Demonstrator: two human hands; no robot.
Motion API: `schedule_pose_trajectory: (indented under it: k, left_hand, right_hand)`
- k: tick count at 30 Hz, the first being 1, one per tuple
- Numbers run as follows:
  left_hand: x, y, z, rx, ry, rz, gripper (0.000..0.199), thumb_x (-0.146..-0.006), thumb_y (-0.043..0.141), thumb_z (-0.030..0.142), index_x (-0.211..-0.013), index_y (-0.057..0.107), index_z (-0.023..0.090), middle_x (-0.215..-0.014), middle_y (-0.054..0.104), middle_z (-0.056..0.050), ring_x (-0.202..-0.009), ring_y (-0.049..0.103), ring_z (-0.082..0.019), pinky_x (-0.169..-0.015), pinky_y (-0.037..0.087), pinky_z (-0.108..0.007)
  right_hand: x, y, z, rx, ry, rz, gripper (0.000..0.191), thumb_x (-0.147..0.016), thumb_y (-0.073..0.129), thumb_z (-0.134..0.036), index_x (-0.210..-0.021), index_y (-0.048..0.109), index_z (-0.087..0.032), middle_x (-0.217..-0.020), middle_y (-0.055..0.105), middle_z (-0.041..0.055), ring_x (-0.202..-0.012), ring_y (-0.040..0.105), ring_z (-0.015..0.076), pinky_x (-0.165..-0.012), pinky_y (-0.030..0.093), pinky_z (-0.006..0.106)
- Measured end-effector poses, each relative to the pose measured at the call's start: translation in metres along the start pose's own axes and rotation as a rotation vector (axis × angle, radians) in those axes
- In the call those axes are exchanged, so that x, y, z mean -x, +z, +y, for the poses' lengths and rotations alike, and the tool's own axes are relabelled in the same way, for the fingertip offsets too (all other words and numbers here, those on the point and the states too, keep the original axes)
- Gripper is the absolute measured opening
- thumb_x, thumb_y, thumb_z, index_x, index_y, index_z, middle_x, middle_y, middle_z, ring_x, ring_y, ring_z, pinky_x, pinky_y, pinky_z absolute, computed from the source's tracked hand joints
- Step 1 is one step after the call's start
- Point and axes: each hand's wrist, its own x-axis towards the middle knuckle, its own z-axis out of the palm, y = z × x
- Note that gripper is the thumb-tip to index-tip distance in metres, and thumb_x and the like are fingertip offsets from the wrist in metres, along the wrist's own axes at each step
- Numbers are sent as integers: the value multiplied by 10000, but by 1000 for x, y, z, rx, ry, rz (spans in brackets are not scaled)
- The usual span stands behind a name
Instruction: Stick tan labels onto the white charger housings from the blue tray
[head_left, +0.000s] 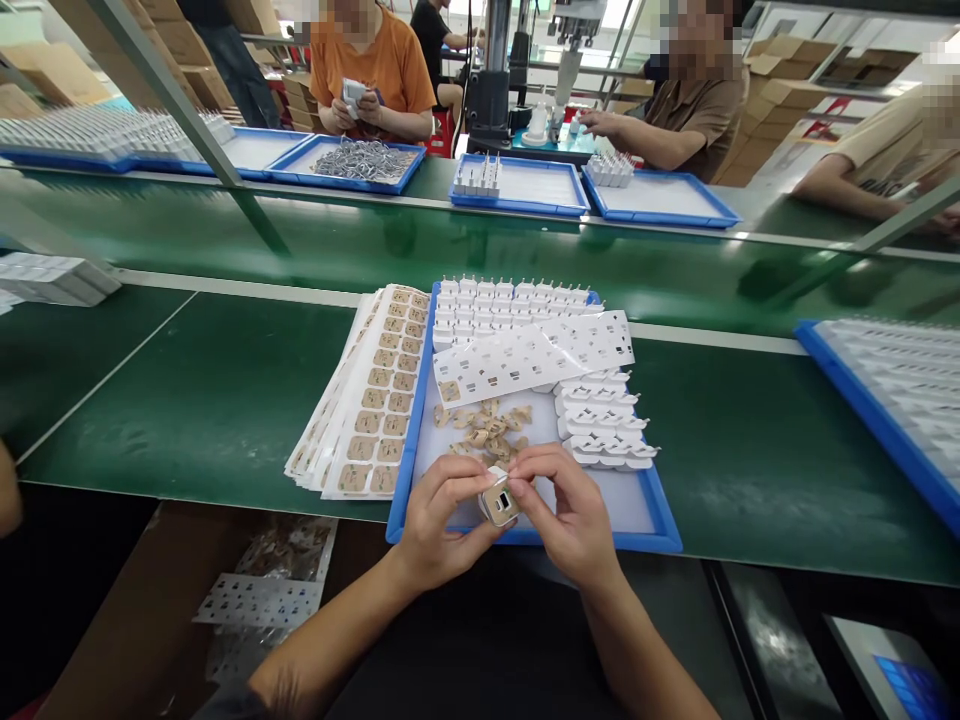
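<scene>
Between my two hands, over the front edge of a blue tray (664, 510), is a small white charger (500, 500) with a tan sticker and a dark port on the face toward me. My left hand (450, 510) is closed around its left side. The thumb and fingers of my right hand (562, 505) pinch at its upper right edge. Behind them in the tray lies a loose pile of tan sticker pieces (491, 430). A mostly peeled sticker sheet (536, 358) rests across rows of white chargers (604, 420). Left of the tray is a stack of sticker sheets (375, 400).
Another blue tray of white pieces (892, 400) stands at the right. Beyond the green bench (240, 380), more blue trays (525, 185) line a raised ledge, one heaped with metal parts (364, 160). Several people work behind it. An open box (127, 600) with used sheets sits below left.
</scene>
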Motion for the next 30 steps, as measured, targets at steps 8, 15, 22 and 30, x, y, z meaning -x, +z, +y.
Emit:
schedule_pose_trajectory:
  k: [8,15,22,30]
  left_hand:
    - [-2,-23,-15,-125,-374,-67,324,-856,738,290,-1145,608,225,-1050,691,-73,-901,660,-205,-759,561,-324]
    - [-10,-114,-90,-375,-651,251,513,-796,747,403,-1254,606,220,-1176,642,-89,-976,669,-229,-826,591,-343]
    - [-26,-228,-202,-672,-897,297,410,-721,773,364,-1091,682,210,-946,713,-15,-842,654,-220,-743,514,-326]
    - [-21,-274,-237,-672,-844,346,390,-656,765,479,-777,570,164,-658,565,21,-838,627,-263,-801,445,-363]
  right_hand:
    - [12,-6,9,61,-139,44,96,-951,574,-158,-949,619,-243,-872,645,26,-794,648,166,-695,562,284]
    - [4,2,50,438,39,23,227,-971,560,-231,-1175,661,-232,-1090,750,103,-954,741,248,-781,630,375]
    - [-12,-7,46,660,-175,59,250,-976,524,-187,-1166,675,-247,-1173,709,117,-1086,683,281,-927,580,467]
    - [-86,3,35,896,-227,-233,297,-973,473,-164,-1200,659,-204,-1183,717,128,-1048,672,316,-881,562,479]
